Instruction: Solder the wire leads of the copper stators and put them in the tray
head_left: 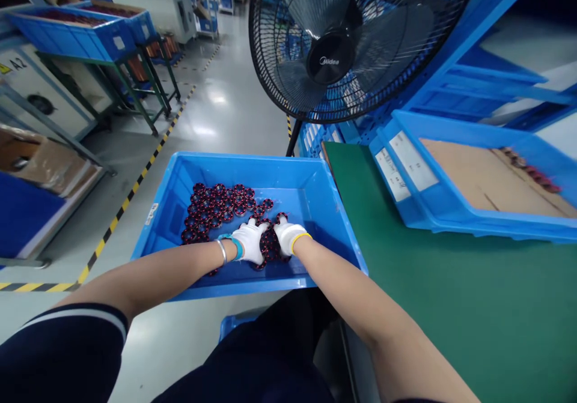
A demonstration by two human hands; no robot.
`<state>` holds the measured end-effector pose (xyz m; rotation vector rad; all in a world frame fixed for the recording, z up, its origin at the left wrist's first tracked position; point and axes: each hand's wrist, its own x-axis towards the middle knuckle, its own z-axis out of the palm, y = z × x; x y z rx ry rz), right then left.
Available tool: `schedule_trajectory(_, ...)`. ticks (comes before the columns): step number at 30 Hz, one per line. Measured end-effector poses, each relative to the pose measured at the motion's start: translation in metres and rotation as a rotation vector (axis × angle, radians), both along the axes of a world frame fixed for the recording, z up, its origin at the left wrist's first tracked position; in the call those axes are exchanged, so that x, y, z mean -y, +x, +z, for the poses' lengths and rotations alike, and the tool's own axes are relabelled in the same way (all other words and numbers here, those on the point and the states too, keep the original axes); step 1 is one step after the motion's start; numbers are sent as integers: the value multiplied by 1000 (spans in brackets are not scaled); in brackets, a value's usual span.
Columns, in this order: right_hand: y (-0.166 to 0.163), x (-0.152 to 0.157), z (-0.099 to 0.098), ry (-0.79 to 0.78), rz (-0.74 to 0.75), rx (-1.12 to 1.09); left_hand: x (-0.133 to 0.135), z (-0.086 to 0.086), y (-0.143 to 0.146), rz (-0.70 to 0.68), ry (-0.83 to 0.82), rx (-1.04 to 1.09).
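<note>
A blue plastic bin (315,181) in front of me holds many small dark ring-shaped coils (219,203) with reddish windings, packed together in its left half. Both my hands wear white gloves. My left hand (250,239) curls round the left side of a cluster of ring-shaped coils (270,245) near the bin's middle. From the right, my right hand (287,236) presses on the same cluster, fingers bent round its edge. The cluster sits between my two palms. Some fingertips are hidden among the rings, and I cannot tell whether the cluster is lifted off the bin floor.
A black standing fan (331,57) rises just beyond the bin. To the right is a green work surface (415,283) bearing stacked blue trays (433,202) with cardboard inside. Further left, blue bins (97,39) rest on green stands beside a floor marked with yellow-black tape (130,196).
</note>
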<state>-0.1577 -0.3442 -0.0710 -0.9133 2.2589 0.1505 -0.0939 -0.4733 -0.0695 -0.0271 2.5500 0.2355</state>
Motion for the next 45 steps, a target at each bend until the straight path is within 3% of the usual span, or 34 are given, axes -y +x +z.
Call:
schedule_trajectory(19, -15, -15, 2, 35, -196, -20, -10, -9, -32, 66, -69, -39)
schedule_trajectory(34, -4, -11, -5, 9, -262, 13, -18, -19, -24, 71, -52, -110)
schedule_trajectory(41, 4, -14, 0, -29, -256, -37, -14, -10, -13, 101, -36, -124)
schedule_trajectory(45, 4, -14, 9, -87, -257, -65, -8, 3, -9, 141, -35, -156)
